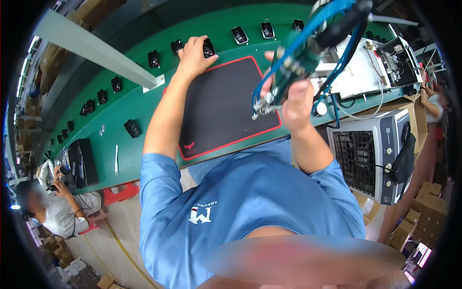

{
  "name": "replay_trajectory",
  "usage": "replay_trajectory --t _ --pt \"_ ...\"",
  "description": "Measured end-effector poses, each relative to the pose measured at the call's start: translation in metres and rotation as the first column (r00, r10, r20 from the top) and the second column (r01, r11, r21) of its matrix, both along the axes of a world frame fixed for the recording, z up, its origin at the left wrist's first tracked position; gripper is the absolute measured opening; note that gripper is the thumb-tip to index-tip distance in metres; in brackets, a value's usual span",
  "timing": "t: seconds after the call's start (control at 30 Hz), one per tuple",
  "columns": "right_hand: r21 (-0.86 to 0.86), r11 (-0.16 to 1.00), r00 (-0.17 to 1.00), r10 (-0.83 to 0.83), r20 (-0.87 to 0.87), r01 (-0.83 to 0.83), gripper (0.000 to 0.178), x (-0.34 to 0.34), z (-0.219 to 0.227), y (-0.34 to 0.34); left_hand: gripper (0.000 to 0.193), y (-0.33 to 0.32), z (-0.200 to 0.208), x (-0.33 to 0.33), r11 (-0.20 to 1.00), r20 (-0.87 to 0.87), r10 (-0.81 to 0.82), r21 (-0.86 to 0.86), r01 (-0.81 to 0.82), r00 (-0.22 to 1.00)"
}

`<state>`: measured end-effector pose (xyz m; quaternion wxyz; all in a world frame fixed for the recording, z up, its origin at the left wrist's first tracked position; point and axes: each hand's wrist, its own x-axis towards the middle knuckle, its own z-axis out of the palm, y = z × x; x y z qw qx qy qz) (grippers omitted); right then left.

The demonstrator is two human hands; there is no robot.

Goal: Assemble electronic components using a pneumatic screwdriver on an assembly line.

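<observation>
At the far edge of the black mat (221,108) with a red border, my left hand (191,57) reaches out, thumb and fingers closed around a small black part (208,49). The part sits on the green bench, partly covered by my fingers. My right hand (297,103) is wrapped around a dark green power screwdriver (288,72) with blue hoses. Its metal tip (260,111) points down over the right side of the mat. The screwdriver hides some of my right fingers.
Similar black parts (239,35) line the green bench (113,156) in a curved row. A grey post (96,48) rises at the left. White machinery (358,67) stands right, above an air cooler (365,154). Two people (72,207) work nearby, one at each side.
</observation>
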<state>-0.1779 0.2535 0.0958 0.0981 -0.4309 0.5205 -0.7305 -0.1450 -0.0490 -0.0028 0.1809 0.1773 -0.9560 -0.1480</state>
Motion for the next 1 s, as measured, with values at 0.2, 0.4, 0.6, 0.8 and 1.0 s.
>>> replay_trajectory --t 0.2,0.4,0.6,0.8,1.0 --pt "-0.006 1.0 0.996 -0.01 0.092 0.011 0.077 -0.007 -0.027 0.019 0.084 -0.053 -0.016 -0.043 0.994 0.261 0.112 -0.043 -0.104 0.959" --pt "-0.051 0.997 0.993 -0.046 0.111 0.052 0.076 -0.017 -0.028 0.019 0.087 -0.008 0.009 -0.063 0.971 0.179 -0.083 -0.208 0.12 0.98" --pt "-0.006 1.0 0.991 0.002 0.135 -0.002 0.074 -0.019 -0.032 0.019 0.096 0.038 -0.018 -0.112 0.997 0.193 -0.007 -0.077 0.022 0.981" --pt "0.006 0.999 0.997 -0.045 0.058 0.044 0.073 -0.014 -0.038 0.027 0.084 0.032 -0.031 -0.117 0.994 0.116 0.044 0.097 -0.055 0.992" --pt "0.086 0.996 0.991 -0.02 0.131 0.009 0.104 -0.016 -0.025 0.02 0.08 0.073 -0.013 -0.003 0.875 -0.201 -0.264 0.363 0.322 0.944"
